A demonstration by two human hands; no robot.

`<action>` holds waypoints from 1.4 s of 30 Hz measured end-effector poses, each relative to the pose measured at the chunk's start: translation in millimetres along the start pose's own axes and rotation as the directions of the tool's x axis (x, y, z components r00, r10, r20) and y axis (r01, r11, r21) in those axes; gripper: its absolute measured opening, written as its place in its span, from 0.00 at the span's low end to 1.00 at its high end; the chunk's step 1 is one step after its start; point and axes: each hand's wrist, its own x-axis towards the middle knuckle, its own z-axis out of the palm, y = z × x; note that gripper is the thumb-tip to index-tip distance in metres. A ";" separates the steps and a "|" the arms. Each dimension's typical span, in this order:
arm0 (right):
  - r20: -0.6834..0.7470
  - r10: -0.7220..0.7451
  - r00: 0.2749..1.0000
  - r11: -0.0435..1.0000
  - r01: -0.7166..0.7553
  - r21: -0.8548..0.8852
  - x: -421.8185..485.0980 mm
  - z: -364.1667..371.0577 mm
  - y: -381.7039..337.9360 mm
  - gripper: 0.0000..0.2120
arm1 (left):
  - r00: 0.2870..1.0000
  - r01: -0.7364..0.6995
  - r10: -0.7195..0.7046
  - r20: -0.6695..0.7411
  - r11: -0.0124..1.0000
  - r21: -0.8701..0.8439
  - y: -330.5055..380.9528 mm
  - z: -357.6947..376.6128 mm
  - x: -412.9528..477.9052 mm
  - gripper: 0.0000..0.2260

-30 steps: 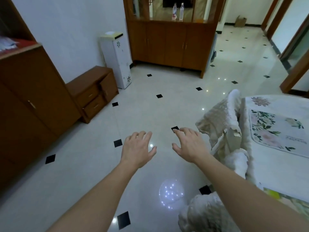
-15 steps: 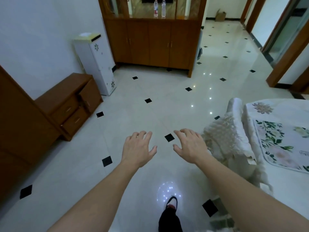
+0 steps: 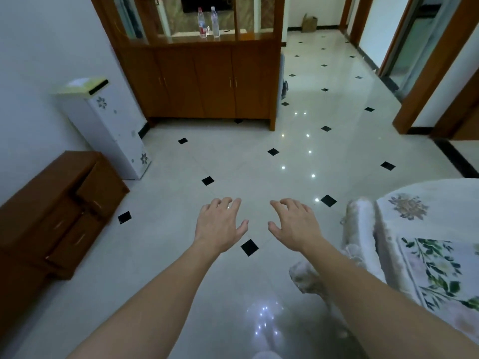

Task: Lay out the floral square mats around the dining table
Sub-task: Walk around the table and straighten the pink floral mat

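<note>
Glossy white-tiled floor (image 3: 168, 242) bore a white-clothed dining table (image 3: 440, 189); green-leafed floral square cloth mat (image 3: 435, 270) lay flat on it. Beside table hovered left hand (image 3: 220, 226) and right hand (image 3: 295, 226), spread, empty. Mat likely light, limp: pinch corners.

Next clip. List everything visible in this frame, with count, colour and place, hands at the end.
floral mat: one, white with green leaves, on the table at right.
dining table: one, white cloth, far right.
chair cover: count unclear, cream, beside the table.
tall cabinet: one, brown wood, far wall.
bottles: two, clear, on the cabinet's shelf.
white unit: one, white with flower prints, left wall.
drawer unit: one, brown, lower left.
cardboard box: one, tan, far floor.
left hand: empty, fingers spread, above the floor.
right hand: empty, fingers spread, above the floor.
</note>
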 end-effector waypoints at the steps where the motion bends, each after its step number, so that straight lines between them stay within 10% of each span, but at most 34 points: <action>1: 0.001 0.011 1.000 1.000 -0.011 -0.008 12.7 -1.1 7.4 0.28 | 1.000 -0.011 0.011 -0.001 1.000 0.006 0.2 2.4 17.7 0.27; 24: 0.041 0.429 0.902 0.903 -0.429 -0.007 362.4 -11.7 169.0 0.29 | 0.908 -0.412 0.416 0.038 0.907 -0.085 2.4 81.7 493.6 0.28; 42: -0.047 0.729 0.683 0.684 -0.729 0.012 445.1 -33.4 432.0 0.29 | 0.658 -0.753 0.753 -0.021 0.656 -0.050 237.9 97.1 744.4 0.28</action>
